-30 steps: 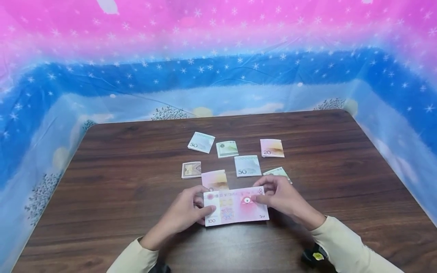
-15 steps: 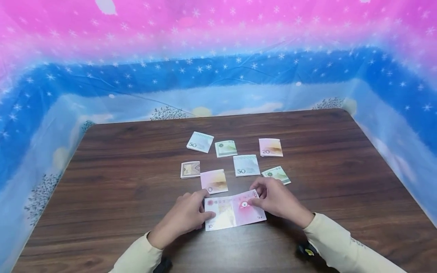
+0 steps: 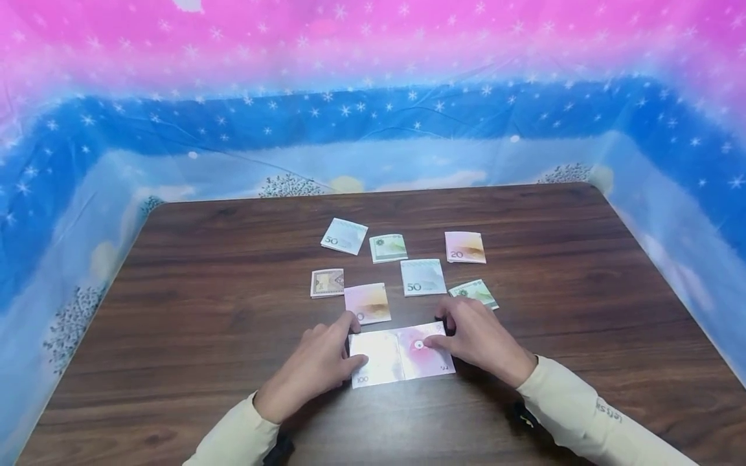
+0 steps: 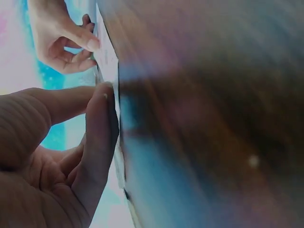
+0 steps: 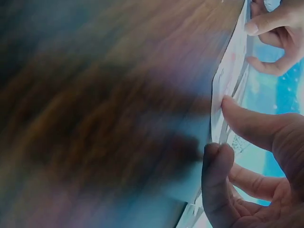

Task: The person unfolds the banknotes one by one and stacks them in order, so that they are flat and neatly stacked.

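A pink 100 banknote (image 3: pixel 381 366) lies unfolded close over the table in front of the person, with a crease down its middle and glare on its left half. The left hand (image 3: pixel 315 364) holds its left end, thumb on the printed face. At the other end, the right hand (image 3: pixel 482 336) has its thumb on the face and its other fingers curled at the far edge. In the left wrist view the note's edge (image 4: pixel 110 61) runs along the tabletop. The right wrist view shows the right thumb (image 5: pixel 247 121) touching the note (image 5: pixel 223 85).
Folded notes lie beyond the hands: a pink-yellow one (image 3: pixel 367 303), a brown one (image 3: pixel 327 283), a 20 (image 3: pixel 465 247), two 50s (image 3: pixel 422 277) and two green ones (image 3: pixel 473 294). A patterned cloth (image 3: pixel 373 116) hangs behind the dark wooden table (image 3: pixel 204 291).
The banknote has come down toward the table and lies flatter, its middle crease now showing and glare on its left half. Both hands keep their hold at its ends; the folded notes stay put.
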Demonstrator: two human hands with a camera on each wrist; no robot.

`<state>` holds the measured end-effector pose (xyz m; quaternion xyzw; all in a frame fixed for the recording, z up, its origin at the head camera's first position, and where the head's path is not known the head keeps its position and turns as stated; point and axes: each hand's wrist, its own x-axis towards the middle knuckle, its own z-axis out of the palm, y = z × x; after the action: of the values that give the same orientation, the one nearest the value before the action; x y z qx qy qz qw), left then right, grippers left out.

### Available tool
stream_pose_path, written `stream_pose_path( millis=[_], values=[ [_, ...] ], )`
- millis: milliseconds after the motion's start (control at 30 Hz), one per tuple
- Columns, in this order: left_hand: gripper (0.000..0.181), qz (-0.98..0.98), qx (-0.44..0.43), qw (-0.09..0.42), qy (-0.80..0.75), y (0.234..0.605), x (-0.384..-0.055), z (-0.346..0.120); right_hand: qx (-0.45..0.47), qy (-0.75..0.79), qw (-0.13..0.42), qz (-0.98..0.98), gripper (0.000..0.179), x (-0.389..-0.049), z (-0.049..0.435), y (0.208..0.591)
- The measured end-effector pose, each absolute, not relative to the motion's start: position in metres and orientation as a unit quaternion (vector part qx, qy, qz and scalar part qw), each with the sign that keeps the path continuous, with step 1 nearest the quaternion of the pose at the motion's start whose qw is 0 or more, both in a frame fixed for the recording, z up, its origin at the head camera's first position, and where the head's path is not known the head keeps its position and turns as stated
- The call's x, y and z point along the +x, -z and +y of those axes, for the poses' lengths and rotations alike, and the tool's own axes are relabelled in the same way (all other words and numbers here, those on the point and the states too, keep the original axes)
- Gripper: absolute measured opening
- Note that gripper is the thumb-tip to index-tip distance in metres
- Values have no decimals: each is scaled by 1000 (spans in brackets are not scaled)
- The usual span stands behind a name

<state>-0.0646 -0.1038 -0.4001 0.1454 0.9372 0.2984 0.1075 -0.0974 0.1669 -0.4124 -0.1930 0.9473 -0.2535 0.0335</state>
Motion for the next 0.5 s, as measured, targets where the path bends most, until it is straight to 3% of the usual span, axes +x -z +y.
stream_pose_path(
  millis=[167,500],
  values=[
    [24,929,157,80,-325,396,-68,-107,-179,266,28,947,29,-105,167,405],
    [18,871,118,114,-464,397,-73,-122,-142,285,8,948,35,-139,174,392]
  ],
)
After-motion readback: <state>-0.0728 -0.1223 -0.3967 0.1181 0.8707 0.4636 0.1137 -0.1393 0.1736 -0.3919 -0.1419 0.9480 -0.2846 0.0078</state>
